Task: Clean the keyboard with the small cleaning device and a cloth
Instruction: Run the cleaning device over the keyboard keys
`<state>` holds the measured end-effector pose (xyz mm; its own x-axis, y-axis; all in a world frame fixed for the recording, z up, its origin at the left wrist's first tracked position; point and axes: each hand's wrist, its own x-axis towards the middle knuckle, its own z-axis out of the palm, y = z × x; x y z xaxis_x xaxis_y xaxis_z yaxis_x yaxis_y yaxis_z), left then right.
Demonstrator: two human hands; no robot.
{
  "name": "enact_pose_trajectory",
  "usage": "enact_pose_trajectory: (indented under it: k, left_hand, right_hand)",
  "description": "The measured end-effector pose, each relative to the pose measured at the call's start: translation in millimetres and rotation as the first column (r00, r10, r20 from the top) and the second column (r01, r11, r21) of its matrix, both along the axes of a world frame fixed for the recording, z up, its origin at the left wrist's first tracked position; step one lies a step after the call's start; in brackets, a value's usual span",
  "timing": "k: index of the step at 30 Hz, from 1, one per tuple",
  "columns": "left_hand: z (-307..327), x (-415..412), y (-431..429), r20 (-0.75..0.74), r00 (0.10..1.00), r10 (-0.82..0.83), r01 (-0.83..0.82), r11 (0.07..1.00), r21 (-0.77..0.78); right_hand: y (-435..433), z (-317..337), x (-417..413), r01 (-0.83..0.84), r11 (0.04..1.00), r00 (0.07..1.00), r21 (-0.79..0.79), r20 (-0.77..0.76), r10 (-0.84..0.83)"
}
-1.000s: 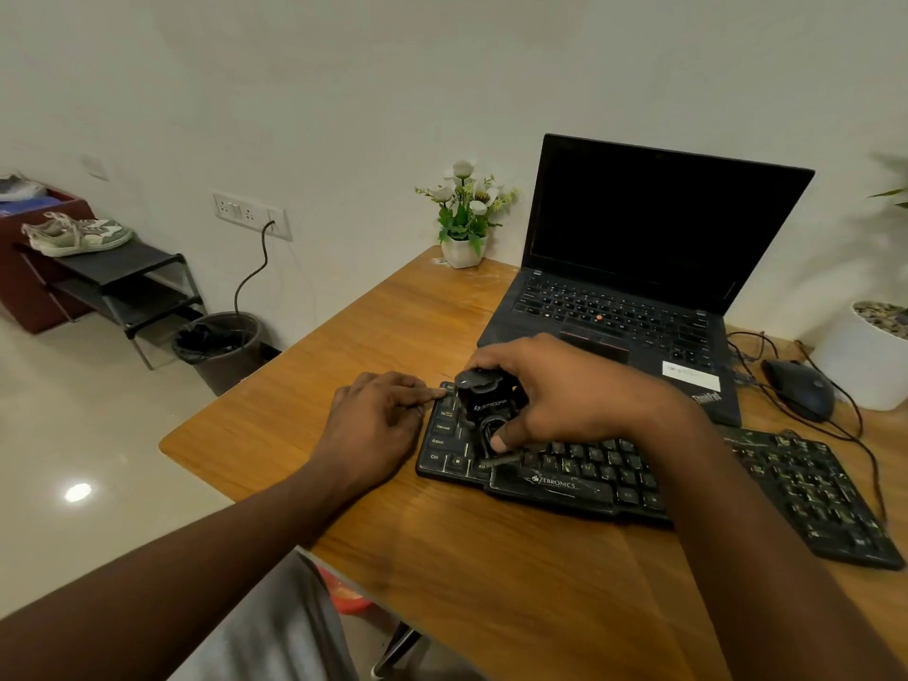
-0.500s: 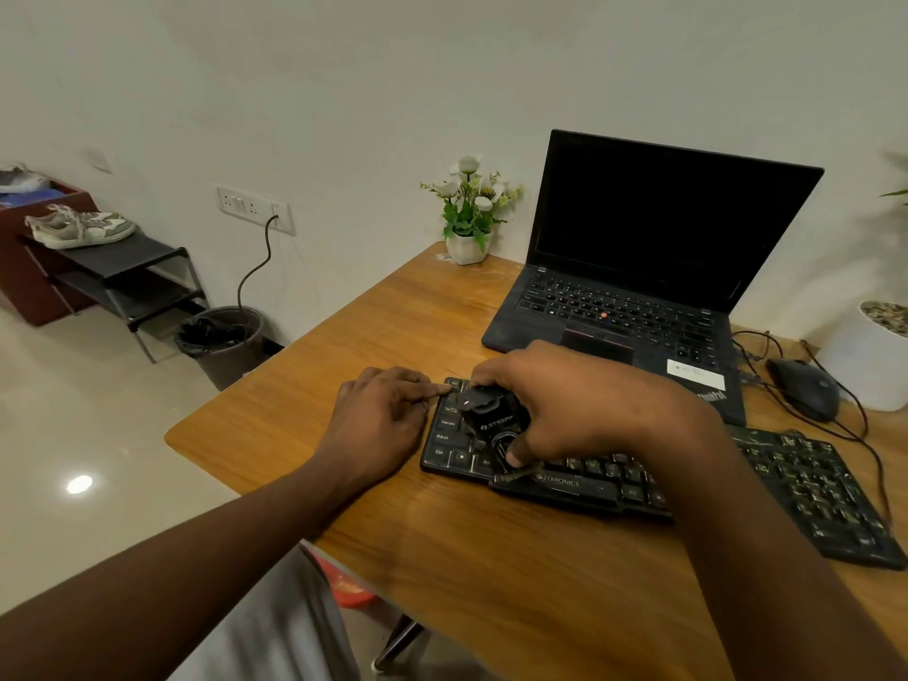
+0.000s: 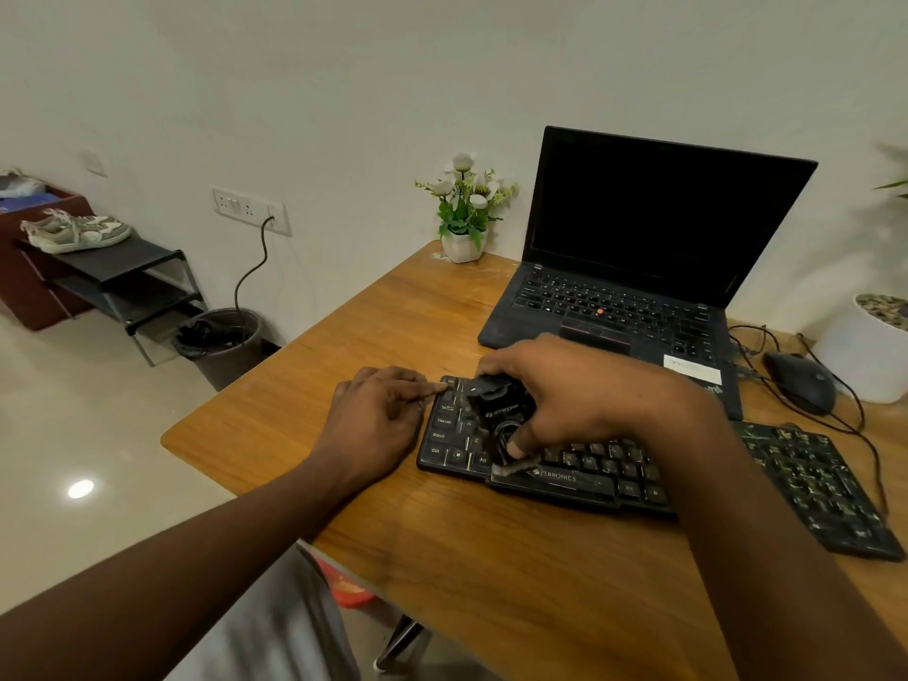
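**Cleaning device [image 3: 501,410] sat on left end of keyboard [image 3: 555,479]**

Right hand [image 3: 580,400] arched over the top of it, fingers curled round the black body, thumb tip low at its near side. Left hand [image 3: 378,415] lay on the wooden table [image 3: 442,307] just beside the keyboard, index finger straight and touching the top-left corner, other fingers folded under. Keyboard lay in front of the open laptop [image 3: 638,213]; a mouse [image 3: 801,380] sat off to the right.

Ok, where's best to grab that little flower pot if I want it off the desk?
Probably the white pot itself, approached level from the near side: its walls stand upright and bare, while the flowers crowd the top.
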<state>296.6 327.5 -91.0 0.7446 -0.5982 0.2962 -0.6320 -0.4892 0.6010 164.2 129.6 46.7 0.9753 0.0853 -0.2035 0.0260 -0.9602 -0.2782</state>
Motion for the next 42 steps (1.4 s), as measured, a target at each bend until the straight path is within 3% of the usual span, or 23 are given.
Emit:
enact_pose_trajectory:
  k: [5, 10, 16, 25, 35, 42]
  left_hand:
    - [0, 1, 2, -0.013, 1.000, -0.022, 0.022, 1.000, -0.006]
    - [1, 0, 2, -0.011, 1.000, -0.020, 0.020, 1.000, 0.012]
    - [4, -3, 1, -0.028, 1.000, -0.009, 0.010, 1.000, 0.016]
    - [6, -2, 3, -0.046, 0.999, -0.020, 0.020, 1.000, 0.009]
    - [6, -3, 2, -0.035, 0.999, -0.011, 0.012, 1.000, 0.015]
    - [2, -1, 2, -0.032, 0.999, -0.009, 0.009, 1.000, 0.019]
  right_hand:
    - [-25, 1, -3, 0.094, 0.993, 0.988, -0.069, 0.126, -0.085]
    - [-22, -11, 11, 0.088, 0.991, 0.965, 0.101, 0.239, -0.110]
    - [-8, -31, 23, 0.042, 0.980, 0.967, 0.194, 0.241, -0.089]
    - [-42, -10, 4, 0.212, 0.977, 0.964, -0.035, 0.169, -0.203]
    - [-6, -42, 29, 0.109, 0.947, 0.934, 0.302, 0.294, -0.202]
    - [-41, -28, 18, 0.245, 0.956, 0.927, 0.161, 0.248, -0.280]
